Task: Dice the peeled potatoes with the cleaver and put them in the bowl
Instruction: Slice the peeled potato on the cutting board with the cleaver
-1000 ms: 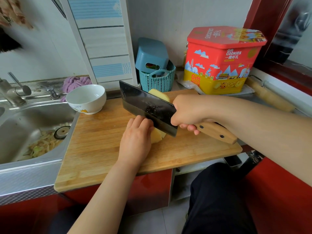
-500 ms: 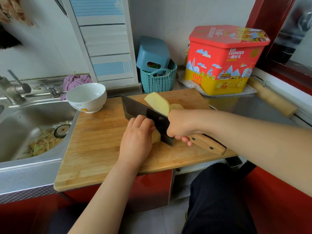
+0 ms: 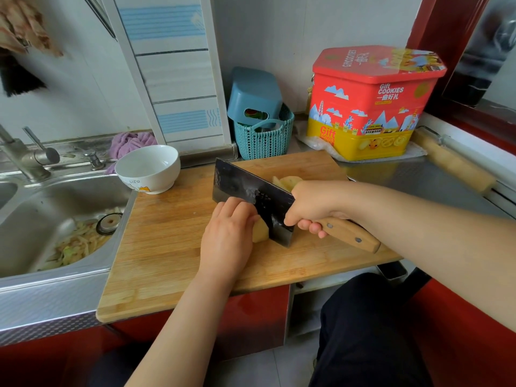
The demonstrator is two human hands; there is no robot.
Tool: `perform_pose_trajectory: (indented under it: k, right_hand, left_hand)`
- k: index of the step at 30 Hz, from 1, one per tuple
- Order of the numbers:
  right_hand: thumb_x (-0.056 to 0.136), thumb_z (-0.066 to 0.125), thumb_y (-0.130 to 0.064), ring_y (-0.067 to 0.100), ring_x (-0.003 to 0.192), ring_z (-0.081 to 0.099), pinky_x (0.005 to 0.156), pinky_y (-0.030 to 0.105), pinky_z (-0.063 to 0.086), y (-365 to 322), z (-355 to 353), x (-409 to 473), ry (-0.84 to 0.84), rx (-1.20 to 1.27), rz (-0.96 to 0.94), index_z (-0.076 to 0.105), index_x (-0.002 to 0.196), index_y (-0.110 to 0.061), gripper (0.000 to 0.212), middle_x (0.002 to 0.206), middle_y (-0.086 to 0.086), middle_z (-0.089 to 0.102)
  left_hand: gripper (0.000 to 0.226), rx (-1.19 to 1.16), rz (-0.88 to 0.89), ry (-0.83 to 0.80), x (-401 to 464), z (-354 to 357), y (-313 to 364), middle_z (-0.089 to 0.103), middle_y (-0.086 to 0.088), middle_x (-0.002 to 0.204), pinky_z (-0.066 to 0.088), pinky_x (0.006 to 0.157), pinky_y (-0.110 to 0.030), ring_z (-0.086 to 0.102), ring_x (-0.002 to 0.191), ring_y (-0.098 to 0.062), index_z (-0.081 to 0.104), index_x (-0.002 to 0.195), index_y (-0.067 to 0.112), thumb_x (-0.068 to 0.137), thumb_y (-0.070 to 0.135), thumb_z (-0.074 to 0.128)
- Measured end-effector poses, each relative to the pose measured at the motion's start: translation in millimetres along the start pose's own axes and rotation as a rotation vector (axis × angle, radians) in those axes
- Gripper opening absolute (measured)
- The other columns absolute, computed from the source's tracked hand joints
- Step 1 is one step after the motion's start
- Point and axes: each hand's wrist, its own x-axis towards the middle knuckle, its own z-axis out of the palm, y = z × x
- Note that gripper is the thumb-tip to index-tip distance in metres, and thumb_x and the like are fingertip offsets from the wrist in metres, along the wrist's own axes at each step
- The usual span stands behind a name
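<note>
A person stands at a kitchen surface, seen from above through their own eyes. A wooden cutting board (image 3: pixel 167 247) lies beside a steel sink (image 3: pixel 42 219) that holds pale vegetable scraps. The left hand (image 3: pixel 226 236) rests with curled fingers on a piece of peeled potato (image 3: pixel 259 233), pinning it to the board. The right hand (image 3: pixel 310 205) is wrapped tightly round the wooden handle of a dark cleaver (image 3: pixel 251 194), whose blade stands edge-down on the board, right against the left fingertips and the cut face of the potato. More cut potato pieces (image 3: pixel 286 181) lie on the board behind the blade, partly hidden by the right hand. A white bowl (image 3: pixel 148 169) sits at the far left corner of the board, near the sink, and looks empty. Judging from this, the task is at an early stage: the potato has been split into large pieces, but no small dice are visible and nothing has gone into the bowl. Behind the board stand a teal basket (image 3: pixel 264 138) and a red and yellow cookie tin (image 3: pixel 371 101).
</note>
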Motion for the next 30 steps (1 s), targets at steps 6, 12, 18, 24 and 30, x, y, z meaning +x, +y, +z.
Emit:
perform_pose_trajectory:
  k: [6,12,18,24,30]
  right_hand:
    - [0.095,0.056,-0.010,0.010,0.037,0.042,0.041,0.022,0.045,-3,3,-3,0.024,-0.010,-0.033,0.055,0.094,-0.005,0.006,0.053,0.002,0.049]
    - [0.094,0.056,-0.010,0.012,0.037,0.042,0.043,0.024,0.045,-9,-5,-17,0.066,-0.024,-0.065,0.055,0.088,-0.006,0.008,0.053,0.004,0.050]
    - [0.093,0.057,-0.009,0.013,0.036,0.041,0.042,0.024,0.044,-17,-15,-29,0.130,-0.021,-0.108,0.051,0.074,-0.008,0.020,0.048,0.003,0.048]
    - [0.093,0.056,-0.008,0.014,0.037,0.041,0.042,0.024,0.044,-21,-14,-33,0.144,-0.047,-0.105,0.051,0.077,-0.008,0.016,0.050,0.004,0.049]
    - [0.093,0.055,-0.008,0.013,0.038,0.042,0.040,0.023,0.044,-24,-12,-32,0.133,-0.078,-0.090,0.051,0.079,-0.010,0.015,0.052,0.004,0.049]
  left_hand:
    - [0.005,-0.011,0.004,-0.001,0,0,0,0.060,-0.003,0.093,0.044,0.060,-0.031,0.052,0.081,-0.021,0.064,0.087,0.010,0.087,0.014,0.066]
    - [0.008,-0.031,0.004,-0.004,-1,-1,-2,0.058,-0.004,0.095,0.045,0.058,-0.034,0.053,0.085,-0.023,0.061,0.088,0.010,0.089,0.018,0.063]
    - [0.007,-0.006,0.010,-0.010,-1,-3,2,0.058,-0.003,0.098,0.033,0.061,-0.027,0.049,0.083,-0.020,0.062,0.089,0.011,0.089,0.015,0.056]
    - [0.003,-0.002,0.010,-0.010,-1,-3,2,0.058,-0.004,0.096,0.033,0.061,-0.027,0.048,0.081,-0.021,0.062,0.088,0.010,0.087,0.007,0.062]
    - [0.004,0.003,0.009,-0.026,0,-3,1,0.058,-0.003,0.095,0.032,0.062,-0.027,0.050,0.081,-0.021,0.062,0.089,0.011,0.088,0.010,0.059]
